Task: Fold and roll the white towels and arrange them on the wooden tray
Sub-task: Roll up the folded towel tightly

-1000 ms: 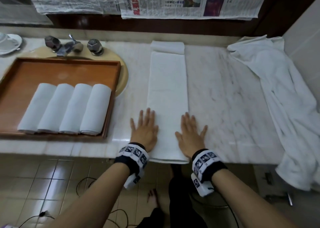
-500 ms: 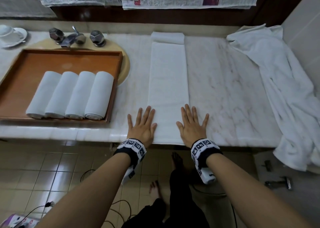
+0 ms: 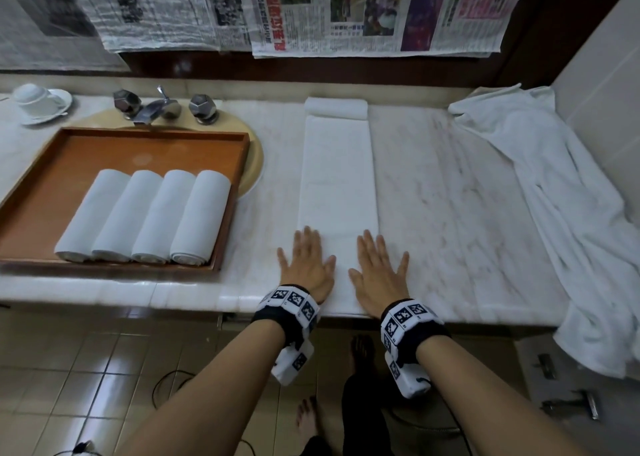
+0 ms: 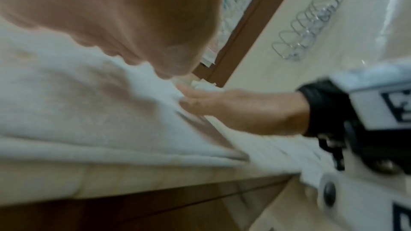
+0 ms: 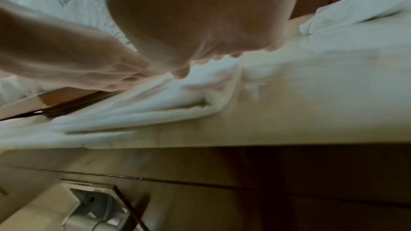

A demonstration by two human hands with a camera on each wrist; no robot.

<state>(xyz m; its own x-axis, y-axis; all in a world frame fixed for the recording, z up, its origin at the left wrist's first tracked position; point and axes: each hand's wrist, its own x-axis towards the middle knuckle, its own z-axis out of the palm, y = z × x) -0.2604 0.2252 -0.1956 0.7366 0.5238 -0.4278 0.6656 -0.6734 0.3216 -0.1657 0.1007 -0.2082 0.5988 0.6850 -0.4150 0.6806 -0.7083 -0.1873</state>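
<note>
A long white towel (image 3: pixel 337 175), folded into a narrow strip, lies lengthwise on the marble counter, its far end turned over in a small fold (image 3: pixel 336 108). My left hand (image 3: pixel 306 263) and right hand (image 3: pixel 379 270) press flat on its near end by the counter edge, fingers straight and spread. The wrist views show each palm on the towel (image 4: pixel 89 111) (image 5: pixel 155 108). On the left, the wooden tray (image 3: pixel 145 150) holds several rolled white towels (image 3: pixel 145 216) side by side.
A loose heap of white towels (image 3: pixel 561 213) drapes over the counter's right end by the wall. A faucet (image 3: pixel 156 107) and a cup on a saucer (image 3: pixel 40 102) stand at the back left. Newspapers (image 3: pixel 346 8) hang on the back wall.
Both hands stay flat on the towel's near end and have slid slightly toward the counter edge; the head view has shifted a little.
</note>
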